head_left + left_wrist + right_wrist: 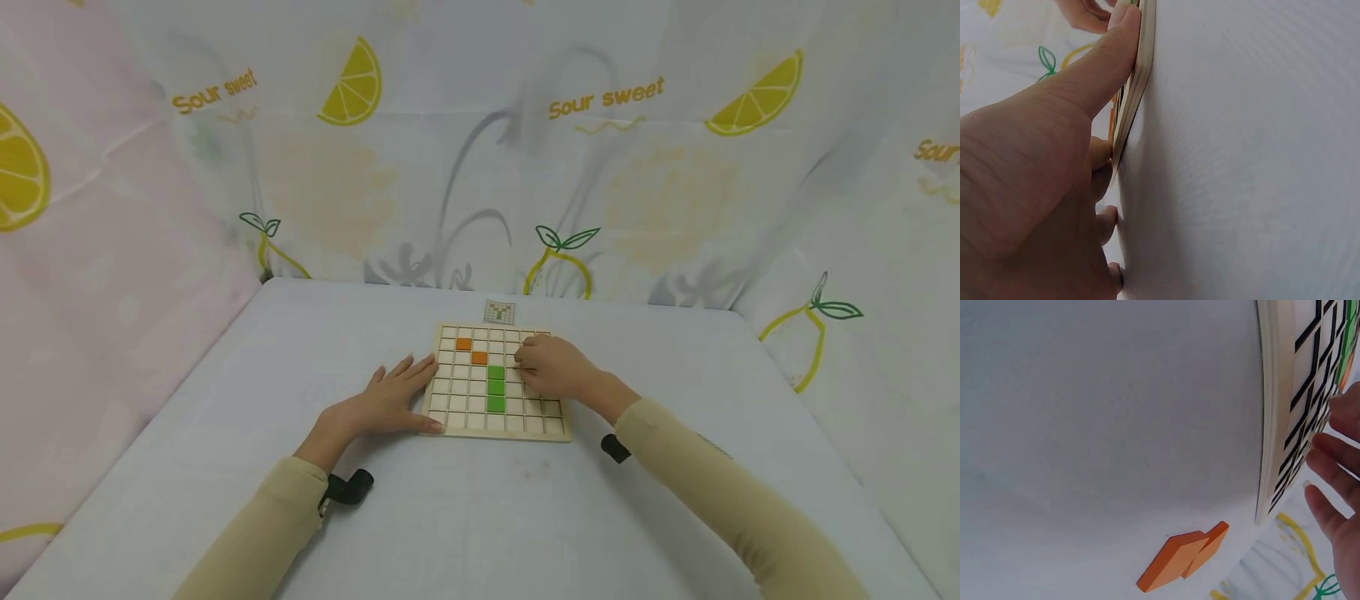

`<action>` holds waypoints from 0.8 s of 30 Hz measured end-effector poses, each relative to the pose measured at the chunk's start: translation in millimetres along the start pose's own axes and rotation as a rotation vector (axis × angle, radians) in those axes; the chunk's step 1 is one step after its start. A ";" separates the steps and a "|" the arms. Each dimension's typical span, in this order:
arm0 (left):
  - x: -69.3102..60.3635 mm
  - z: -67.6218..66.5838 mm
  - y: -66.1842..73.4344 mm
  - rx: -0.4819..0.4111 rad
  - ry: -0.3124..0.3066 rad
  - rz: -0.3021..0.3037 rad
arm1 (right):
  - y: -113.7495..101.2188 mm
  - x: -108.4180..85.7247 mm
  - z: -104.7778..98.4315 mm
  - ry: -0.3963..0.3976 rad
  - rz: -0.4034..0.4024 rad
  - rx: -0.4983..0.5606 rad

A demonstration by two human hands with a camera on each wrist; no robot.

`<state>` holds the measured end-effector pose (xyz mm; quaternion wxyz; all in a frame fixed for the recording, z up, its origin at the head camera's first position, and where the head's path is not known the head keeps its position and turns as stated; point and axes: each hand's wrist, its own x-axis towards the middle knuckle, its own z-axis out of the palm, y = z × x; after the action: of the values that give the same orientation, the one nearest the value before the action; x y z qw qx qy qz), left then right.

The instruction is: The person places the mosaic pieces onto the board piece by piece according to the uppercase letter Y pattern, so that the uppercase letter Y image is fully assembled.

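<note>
Your spread left hand (1029, 172) touches a pale wooden grid (498, 434). Right hand (553, 367), grip unclear, likely places orange tiles (463, 343); align squarely next.

Board (456, 403), 1; green tiles (496, 388) visible in it, 3; orange tiles (463, 343) visible in it, 2; loose orange tiles (1172, 565) near it, 2; card (499, 312), 1; hands, 2 (left hand (386, 402), right hand (555, 367)); sleeves (720, 492), 2; table (510, 517), 1.

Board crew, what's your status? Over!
Left grip touching board. Right grip over it, hiding squares. Five tiles showing; two loose orange tiles beside.
</note>
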<state>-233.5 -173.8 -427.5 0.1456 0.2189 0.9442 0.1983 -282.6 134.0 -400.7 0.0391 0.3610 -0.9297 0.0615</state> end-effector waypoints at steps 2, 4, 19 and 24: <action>0.0 0.3 0.1 0.003 -0.003 -0.002 | 1.8 -3.5 1.2 0.007 -0.002 0.004; 0.0 0.1 0.4 0.007 -0.003 -0.006 | 2.8 -6.4 1.4 0.009 0.013 0.023; -2.5 -1.9 4.3 0.003 -0.003 -0.004 | 16.3 -17.7 1.6 0.027 0.022 0.020; -2.3 -0.9 3.5 0.009 -0.001 -0.008 | 20.1 -22.3 0.2 0.014 0.056 0.027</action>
<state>-230.6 -172.2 -424.7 0.1459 0.2157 0.9459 0.1935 -279.8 163.5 -405.3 0.0392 0.3350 -0.9382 0.0777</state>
